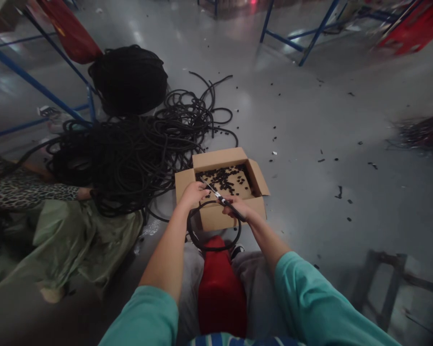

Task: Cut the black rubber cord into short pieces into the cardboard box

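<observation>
Over an open cardboard box [225, 220], my right hand [240, 205] is closed on a pair of scissors [222, 199]. Their black handles point toward me and the metal blades point up and left, close to my left fingers. My left hand [194, 194] is closed in a pinch on a black tube [213, 249], partly hidden by the fingers. The tube hangs below both hands in a loop, in front of the box. Many short black cut pieces [223, 179] lie scattered inside the box.
A tangled heap of black tubing [130, 158] lies left of the box, with a large black bundle [130, 79] behind it. Another person's sleeve [32, 190] is at the left. A red stool [222, 293] is between my legs. Blue metal frames [286, 41] stand farther back.
</observation>
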Motion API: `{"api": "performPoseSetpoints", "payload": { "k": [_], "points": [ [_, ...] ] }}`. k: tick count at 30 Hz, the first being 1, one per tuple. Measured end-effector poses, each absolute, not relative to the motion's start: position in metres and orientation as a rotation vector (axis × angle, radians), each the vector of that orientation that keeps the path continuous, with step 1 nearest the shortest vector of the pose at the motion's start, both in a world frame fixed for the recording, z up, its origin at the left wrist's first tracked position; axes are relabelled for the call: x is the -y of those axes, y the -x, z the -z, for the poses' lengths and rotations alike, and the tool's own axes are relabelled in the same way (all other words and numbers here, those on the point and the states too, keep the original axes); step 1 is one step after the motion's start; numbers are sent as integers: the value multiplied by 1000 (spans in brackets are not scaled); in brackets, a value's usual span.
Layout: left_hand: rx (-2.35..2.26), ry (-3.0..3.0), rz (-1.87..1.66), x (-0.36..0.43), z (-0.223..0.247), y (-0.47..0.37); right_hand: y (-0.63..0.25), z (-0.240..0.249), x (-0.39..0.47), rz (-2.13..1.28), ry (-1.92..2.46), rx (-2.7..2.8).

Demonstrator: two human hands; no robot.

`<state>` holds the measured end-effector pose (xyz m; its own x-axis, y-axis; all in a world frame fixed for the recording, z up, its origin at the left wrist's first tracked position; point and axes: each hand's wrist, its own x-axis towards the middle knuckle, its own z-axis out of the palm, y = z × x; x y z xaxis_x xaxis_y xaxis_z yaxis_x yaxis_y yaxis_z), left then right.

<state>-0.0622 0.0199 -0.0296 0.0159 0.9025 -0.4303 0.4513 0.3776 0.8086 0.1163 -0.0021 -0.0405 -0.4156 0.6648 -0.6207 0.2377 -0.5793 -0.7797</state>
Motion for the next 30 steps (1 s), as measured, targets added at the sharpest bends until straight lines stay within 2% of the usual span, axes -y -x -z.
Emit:
{"api": "performPoseSetpoints", "payload": {
  "k": [8,16,30],
  "points": [
    [-1595,-1205,-581,-20,23,62,-117,42,3,-2114,1504,1214],
    [-1611,-1447,-470,-22,29,70,-122,38,5,-2198,1386,1269],
    [-1763,-1599,-422,-26,44,69,-104,43,6,-2075,1621,1183]
  ]
}}
